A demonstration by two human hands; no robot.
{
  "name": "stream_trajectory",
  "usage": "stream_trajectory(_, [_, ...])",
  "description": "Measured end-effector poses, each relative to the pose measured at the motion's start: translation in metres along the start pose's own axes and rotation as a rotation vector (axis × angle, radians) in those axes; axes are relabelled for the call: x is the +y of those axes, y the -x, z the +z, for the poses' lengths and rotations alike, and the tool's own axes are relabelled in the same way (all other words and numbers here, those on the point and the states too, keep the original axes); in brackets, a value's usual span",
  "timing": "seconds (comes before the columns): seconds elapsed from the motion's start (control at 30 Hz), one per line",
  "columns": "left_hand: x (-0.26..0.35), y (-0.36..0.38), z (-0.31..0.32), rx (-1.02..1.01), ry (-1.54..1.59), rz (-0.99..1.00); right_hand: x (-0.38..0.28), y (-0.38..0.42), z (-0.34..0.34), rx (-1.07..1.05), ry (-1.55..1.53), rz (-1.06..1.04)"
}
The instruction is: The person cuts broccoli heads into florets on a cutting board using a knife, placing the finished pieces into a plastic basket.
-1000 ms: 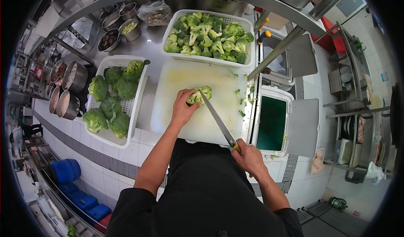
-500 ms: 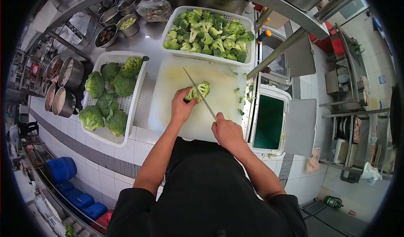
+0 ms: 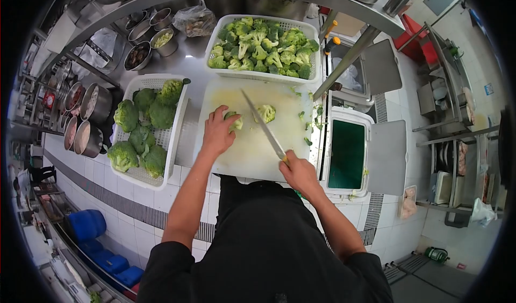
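Note:
My left hand (image 3: 217,131) is on the left part of the white cutting board (image 3: 244,152), its fingers and thumb around a cut broccoli piece (image 3: 235,120) that they partly hide. My right hand (image 3: 299,172) grips the yellowish handle of a long kitchen knife (image 3: 263,122). Its blade points up and to the left, over the board between the two broccoli pieces. Just right of the blade lies the other broccoli piece (image 3: 266,113), apart from my left hand.
Behind the board stands a white basket of broccoli florets (image 3: 209,66); a second basket (image 3: 171,166) at left holds whole heads. Green scraps (image 3: 307,141) lie along the board's right edge, beside an open bin with a green inside (image 3: 345,155). A metal shelf post (image 3: 346,61) slants at upper right.
The broccoli under the knife now shows as two separate pieces. My left hand has moved left with one piece. The knife and my right hand have shifted slightly right and toward me.

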State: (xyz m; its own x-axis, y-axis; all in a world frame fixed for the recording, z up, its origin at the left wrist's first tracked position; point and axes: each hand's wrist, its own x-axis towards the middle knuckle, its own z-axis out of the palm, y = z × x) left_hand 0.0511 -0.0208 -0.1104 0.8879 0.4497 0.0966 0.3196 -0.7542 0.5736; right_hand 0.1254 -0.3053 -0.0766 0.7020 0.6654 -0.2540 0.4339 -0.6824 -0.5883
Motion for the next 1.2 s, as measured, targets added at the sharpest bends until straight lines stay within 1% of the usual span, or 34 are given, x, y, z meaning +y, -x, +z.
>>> stream_trajectory(0.03, [0.002, -0.004, -0.007, -0.008, -0.070, 0.097, 0.006, 0.013, -0.003, -0.006, -0.001, -0.002])
stream_trajectory(0.07, [0.003, -0.011, -0.011, -0.016, -0.141, 0.199, 0.013, 0.025, -0.007, 0.017, -0.043, 0.066])
stream_trajectory(0.1, [0.007, -0.020, -0.009, -0.019, -0.144, 0.205, 0.020, 0.035, -0.009, 0.046, -0.088, 0.138])
stream_trajectory(0.17, [0.024, -0.038, 0.002, -0.073, 0.015, 0.230, 0.032, 0.051, -0.012, 0.071, -0.118, 0.177])
stream_trajectory(0.2, [0.026, -0.048, 0.014, -0.073, 0.015, 0.240, 0.036, 0.056, -0.014, 0.094, -0.143, 0.209])
stream_trajectory(0.27, [0.036, -0.062, 0.032, -0.090, -0.188, 0.258, 0.040, 0.066, -0.019, 0.104, -0.167, 0.252])
stream_trajectory(0.3, [0.042, -0.065, 0.031, -0.091, -0.189, 0.272, 0.044, 0.071, -0.021, 0.090, -0.160, 0.262])
stream_trajectory(0.37, [0.055, -0.073, 0.029, -0.409, 0.000, 0.112, 0.044, 0.079, -0.027, 0.084, -0.148, 0.278])
stream_trajectory(0.4, [0.059, -0.072, 0.031, -0.421, -0.006, 0.124, 0.044, 0.084, -0.030, 0.093, -0.159, 0.290])
stream_trajectory(0.47, [0.065, -0.060, 0.035, -0.304, 0.057, 0.211, 0.046, 0.095, -0.033, 0.067, -0.117, 0.305])
stream_trajectory(0.5, [0.063, -0.053, 0.038, -0.319, 0.056, 0.215, 0.049, 0.101, -0.032, 0.059, -0.105, 0.302])
stream_trajectory(0.57, [0.060, -0.042, 0.040, -0.304, 0.046, 0.388, 0.051, 0.112, -0.035, 0.042, -0.114, 0.292])
stream_trajectory(0.6, [0.062, -0.037, 0.041, -0.311, 0.045, 0.391, 0.050, 0.117, -0.038, 0.025, -0.118, 0.272])
stream_trajectory(0.67, [0.065, -0.027, 0.044, -0.280, 0.147, 0.379, 0.047, 0.126, -0.043, 0.003, -0.124, 0.283])
stream_trajectory(0.7, [0.066, -0.025, 0.046, -0.287, 0.148, 0.378, 0.047, 0.129, -0.046, -0.030, -0.077, 0.269])
stream_trajectory(0.77, [0.070, -0.023, 0.051, -0.218, 0.236, 0.307, 0.048, 0.136, -0.051, -0.065, -0.028, 0.259])
stream_trajectory(0.83, [0.071, -0.024, 0.054, -0.232, 0.236, 0.289, 0.049, 0.139, -0.055, -0.127, 0.016, 0.244])
stream_trajectory(1.1, [0.072, -0.029, 0.055, -0.259, 0.252, 0.218, 0.050, 0.132, -0.056, -0.124, 0.041, 0.224])
stream_trajectory(1.17, [0.067, -0.024, 0.055, -0.191, 0.234, 0.247, 0.049, 0.132, -0.057, -0.130, 0.033, 0.224])
stream_trajectory(1.2, [0.065, -0.018, 0.055, -0.195, 0.233, 0.248, 0.047, 0.132, -0.059, -0.133, 0.020, 0.208])
